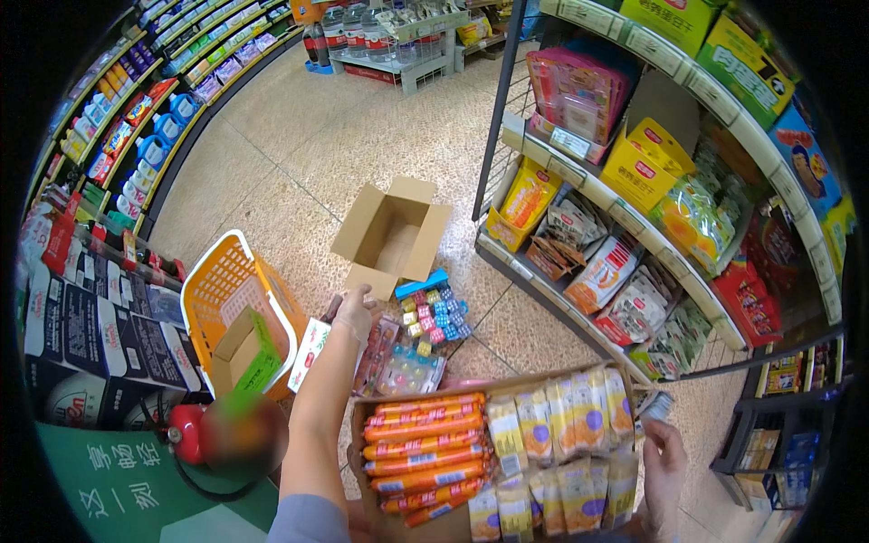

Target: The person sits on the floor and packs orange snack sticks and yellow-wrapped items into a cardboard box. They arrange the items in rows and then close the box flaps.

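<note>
My left hand reaches out over the floor, fingers apart, at the front flap of an open cardboard box with nothing visible in it. Beneath and beside this hand lie a white printed carton, clear packs of small coloured toys and a pile of coloured dice-like cubes. My right hand is by the right wall of a shallow carton, its fingers bent. A silvery packet shows just beyond it; whether the hand grips anything is unclear. Orange-wrapped sausages and yellow-white snack packets fill the shallow carton.
An orange basket with a green-sided cardboard box stands left. Nearer are a red rounded object and dark cartons. A snack shelf rack rises at right. Bottled water is at the back.
</note>
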{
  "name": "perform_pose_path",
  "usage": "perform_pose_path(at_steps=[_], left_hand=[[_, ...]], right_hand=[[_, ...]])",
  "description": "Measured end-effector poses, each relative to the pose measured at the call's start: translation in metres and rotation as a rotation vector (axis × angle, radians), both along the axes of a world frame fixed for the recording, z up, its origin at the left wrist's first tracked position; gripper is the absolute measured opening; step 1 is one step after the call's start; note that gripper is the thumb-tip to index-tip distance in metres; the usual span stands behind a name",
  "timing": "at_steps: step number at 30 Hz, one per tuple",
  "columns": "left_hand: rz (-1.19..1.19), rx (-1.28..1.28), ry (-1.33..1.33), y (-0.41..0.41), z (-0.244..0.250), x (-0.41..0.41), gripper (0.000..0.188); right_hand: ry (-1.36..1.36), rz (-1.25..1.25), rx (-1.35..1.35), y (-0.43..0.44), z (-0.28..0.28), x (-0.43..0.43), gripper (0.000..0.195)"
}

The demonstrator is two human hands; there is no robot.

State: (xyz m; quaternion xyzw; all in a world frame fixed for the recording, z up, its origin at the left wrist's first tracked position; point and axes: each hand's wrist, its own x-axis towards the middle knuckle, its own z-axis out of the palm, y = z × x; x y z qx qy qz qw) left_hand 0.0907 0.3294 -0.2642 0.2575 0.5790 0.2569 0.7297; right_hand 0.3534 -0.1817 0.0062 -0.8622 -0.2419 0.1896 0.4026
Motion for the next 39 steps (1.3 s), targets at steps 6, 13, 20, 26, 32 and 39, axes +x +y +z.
perform_pose_path(at_steps=[6,13,20,26,32,39], left_hand=[[0.193,-0.031,-0.138,0.014,-0.02,0.024,0.053],[0.201,0.117,-0.276,0.028,0.001,0.037,0.026],[0.21,0.298,-0.554,0.017,0.102,-0.01,0.036],[0.117,0.485,-0.716,-0.056,0.267,-0.07,0.036],[0.108,0.722,-0.394,-0.185,0.393,-0.137,0.022],[-0.028,0.774,-0.218,-0.333,0.425,-0.181,0.039]], right_hand=[[0.032,-0.032,0.015,-0.001,-0.008,0.003,0.03],[-0.017,0.032,-0.018,0.006,-0.002,0.001,0.033],[-0.021,0.118,-0.037,0.011,0.022,-0.01,0.029],[0.057,0.108,0.167,0.001,0.015,-0.012,0.026],[0.502,0.182,0.47,0.002,0.036,-0.041,0.045],[0.471,0.283,0.774,-0.049,0.092,-0.087,0.081]])
